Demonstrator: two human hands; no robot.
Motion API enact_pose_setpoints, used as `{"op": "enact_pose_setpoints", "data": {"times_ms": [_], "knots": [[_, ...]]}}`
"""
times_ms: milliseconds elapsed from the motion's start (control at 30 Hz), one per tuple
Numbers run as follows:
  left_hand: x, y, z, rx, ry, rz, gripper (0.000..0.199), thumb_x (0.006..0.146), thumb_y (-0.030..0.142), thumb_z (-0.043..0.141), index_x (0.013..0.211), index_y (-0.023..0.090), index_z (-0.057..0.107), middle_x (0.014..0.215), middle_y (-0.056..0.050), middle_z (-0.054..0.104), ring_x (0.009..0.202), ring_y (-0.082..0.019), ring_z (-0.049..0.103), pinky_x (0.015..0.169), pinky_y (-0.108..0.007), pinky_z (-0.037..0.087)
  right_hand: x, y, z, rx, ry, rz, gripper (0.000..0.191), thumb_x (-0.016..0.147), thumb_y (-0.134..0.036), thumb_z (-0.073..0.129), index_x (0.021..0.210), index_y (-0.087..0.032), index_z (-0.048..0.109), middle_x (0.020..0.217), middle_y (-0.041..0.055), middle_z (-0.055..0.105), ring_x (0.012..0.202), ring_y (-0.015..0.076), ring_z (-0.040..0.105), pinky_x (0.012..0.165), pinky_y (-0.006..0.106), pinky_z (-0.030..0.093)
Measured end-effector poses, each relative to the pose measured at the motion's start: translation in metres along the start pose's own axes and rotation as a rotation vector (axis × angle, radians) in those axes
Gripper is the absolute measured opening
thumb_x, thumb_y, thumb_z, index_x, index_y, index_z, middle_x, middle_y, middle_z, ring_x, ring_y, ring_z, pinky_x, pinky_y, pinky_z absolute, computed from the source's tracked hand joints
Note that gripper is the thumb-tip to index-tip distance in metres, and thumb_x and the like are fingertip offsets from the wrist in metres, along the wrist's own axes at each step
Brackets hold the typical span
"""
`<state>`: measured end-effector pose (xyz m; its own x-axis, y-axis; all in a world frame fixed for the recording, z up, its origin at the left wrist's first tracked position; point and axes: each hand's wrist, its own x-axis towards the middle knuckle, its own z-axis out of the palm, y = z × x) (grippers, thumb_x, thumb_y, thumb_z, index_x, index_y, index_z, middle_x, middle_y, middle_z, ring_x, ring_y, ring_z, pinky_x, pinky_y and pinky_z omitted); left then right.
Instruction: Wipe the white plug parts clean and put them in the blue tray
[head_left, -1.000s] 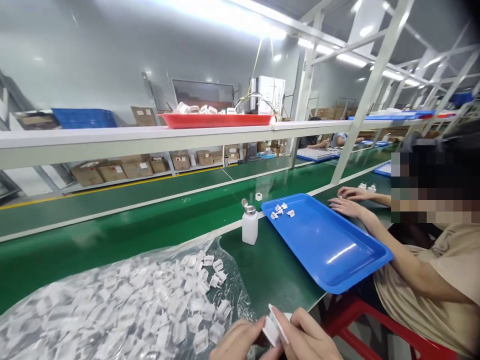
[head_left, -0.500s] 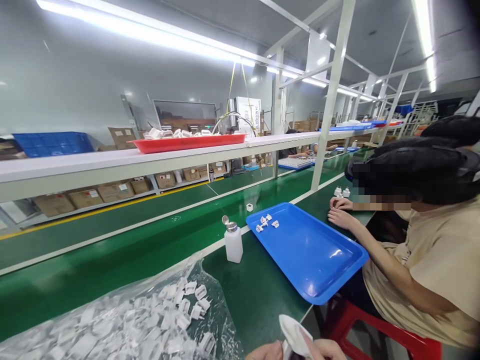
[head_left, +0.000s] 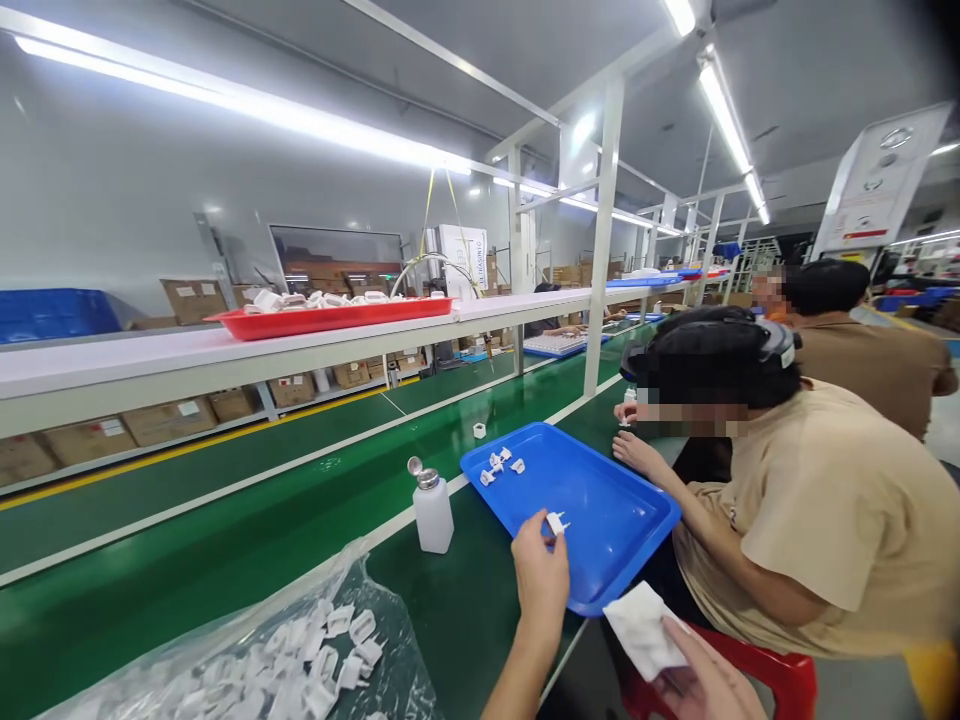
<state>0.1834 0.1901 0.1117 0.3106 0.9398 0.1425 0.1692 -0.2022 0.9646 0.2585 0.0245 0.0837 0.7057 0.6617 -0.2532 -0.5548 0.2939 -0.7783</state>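
Over the near side of the blue tray (head_left: 600,470), my left hand (head_left: 538,565) pinches a white two-pin plug (head_left: 556,523) between thumb and fingers, its pins pointing right. Several more white plug pieces (head_left: 501,462) lie in the tray's far left corner. Lower right, my right hand (head_left: 709,670) grips a folded white cloth (head_left: 643,630), held apart from the tray beside the table edge. Left of the tray stands a white pump bottle (head_left: 433,515) with its metal lid flipped up. A clear plastic bag (head_left: 397,620) full of white plug parts lies at the lower left.
A co-worker in a tan shirt (head_left: 817,500) sits at the right, hands on the table beyond the tray. A red stool (head_left: 787,680) is below. One small white part (head_left: 479,430) lies on the green belt. Above runs a shelf with a red tray (head_left: 337,318).
My left hand has moved up and forward from beside the cloth to over the blue tray, carrying the plug. My right hand keeps the cloth. The view has swung right.
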Motion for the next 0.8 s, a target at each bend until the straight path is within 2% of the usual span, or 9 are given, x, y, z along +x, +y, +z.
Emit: {"op": "enact_pose_setpoints", "data": {"times_ms": [100, 200, 300, 400, 467, 533, 600, 700, 800], "knots": [[0.019, 0.001, 0.01, 0.033, -0.08, 0.018, 0.069, 0.069, 0.002, 0.068, 0.137, 0.009, 0.062, 0.146, -0.022, 0.058, 0.142, -0.035, 0.047, 0.119, -0.042, 0.031, -0.005, -0.005, -0.002, 0.057, 0.019, -0.004, 0.036, 0.059, -0.038, 0.094, 0.086, -0.016, 0.082, 0.09, 0.0103, 0.082, 0.076, 0.0263, 0.077, 0.064, 0.032, 0.063], [0.02, 0.001, 0.008, 0.02, -0.13, 0.016, 0.073, 0.067, 0.002, 0.068, 0.139, 0.01, 0.06, 0.159, -0.019, 0.044, 0.151, -0.033, 0.033, 0.124, -0.041, 0.023, -0.013, -0.007, 0.0, 0.055, -0.003, -0.022, 0.036, 0.062, -0.039, 0.093, 0.089, -0.017, 0.083, 0.094, 0.0089, 0.082, 0.082, 0.0243, 0.077, 0.07, 0.028, 0.062], [0.006, 0.004, -0.006, -0.041, -0.173, -0.038, 0.056, 0.078, 0.014, 0.067, 0.133, 0.01, 0.063, 0.152, -0.021, 0.051, 0.138, -0.035, 0.05, 0.114, -0.044, 0.039, -0.018, -0.007, 0.008, 0.032, -0.048, -0.012, 0.041, 0.064, -0.044, 0.092, 0.092, -0.017, 0.083, 0.091, 0.0093, 0.082, 0.082, 0.0273, 0.077, 0.072, 0.034, 0.062], [-0.023, 0.009, -0.028, -0.144, -0.269, -0.138, 0.043, 0.091, 0.035, 0.057, 0.122, 0.007, 0.068, 0.121, -0.022, 0.072, 0.102, -0.03, 0.071, 0.089, -0.043, 0.057, -0.022, -0.003, 0.022, 0.015, -0.139, 0.008, 0.043, 0.068, -0.045, 0.09, 0.098, -0.015, 0.082, 0.089, 0.0107, 0.081, 0.079, 0.0284, 0.076, 0.065, 0.033, 0.061], [-0.045, 0.012, -0.045, -0.225, -0.336, -0.212, 0.049, 0.094, 0.049, 0.052, 0.113, 0.007, 0.07, 0.1, -0.018, 0.078, 0.085, -0.025, 0.074, 0.077, -0.038, 0.059, -0.025, 0.004, 0.032, -0.033, -0.193, -0.008, 0.047, 0.071, -0.045, 0.087, 0.106, -0.015, 0.08, 0.091, 0.0105, 0.081, 0.079, 0.0276, 0.076, 0.064, 0.032, 0.059], [-0.064, 0.015, -0.063, -0.317, -0.384, -0.268, 0.055, 0.092, 0.058, 0.055, 0.103, 0.007, 0.073, 0.088, -0.015, 0.078, 0.08, -0.023, 0.073, 0.071, -0.033, 0.058, -0.026, 0.012, 0.04, -0.132, -0.226, -0.035, 0.056, 0.074, -0.049, 0.084, 0.119, -0.017, 0.076, 0.095, 0.0102, 0.081, 0.081, 0.0273, 0.076, 0.066, 0.032, 0.059], [-0.077, 0.016, -0.082, -0.382, -0.366, -0.286, 0.052, 0.084, 0.058, 0.067, 0.093, 0.008, 0.076, 0.082, -0.013, 0.077, 0.078, -0.022, 0.07, 0.069, -0.031, 0.056, -0.024, 0.021, 0.045, -0.282, -0.302, -0.043, 0.065, 0.075, -0.055, 0.082, 0.128, -0.018, 0.071, 0.102, 0.0106, 0.08, 0.084, 0.0274, 0.075, 0.069, 0.032, 0.059], [-0.087, 0.014, -0.107, -0.406, -0.206, -0.285, 0.039, 0.069, 0.044, 0.085, 0.086, 0.009, 0.077, 0.076, -0.008, 0.075, 0.072, -0.019, 0.067, 0.065, -0.028, 0.053, -0.016, 0.032, 0.051, -0.467, -0.459, -0.047, 0.067, 0.075, -0.061, 0.079, 0.13, -0.022, 0.071, 0.112, 0.0107, 0.079, 0.088, 0.0271, 0.074, 0.076, 0.032, 0.059], [-0.093, 0.01, -0.125, -0.432, -0.071, -0.289, 0.036, 0.062, 0.033, 0.09, 0.086, 0.01, 0.076, 0.073, -0.005, 0.073, 0.067, -0.016, 0.065, 0.061, -0.025, 0.05, -0.016, 0.04, 0.062, -0.462, -0.546, 0.017, 0.061, 0.081, -0.061, 0.073, 0.13, -0.025, 0.07, 0.116, 0.0091, 0.077, 0.095, 0.0268, 0.073, 0.081, 0.031, 0.058]]}}
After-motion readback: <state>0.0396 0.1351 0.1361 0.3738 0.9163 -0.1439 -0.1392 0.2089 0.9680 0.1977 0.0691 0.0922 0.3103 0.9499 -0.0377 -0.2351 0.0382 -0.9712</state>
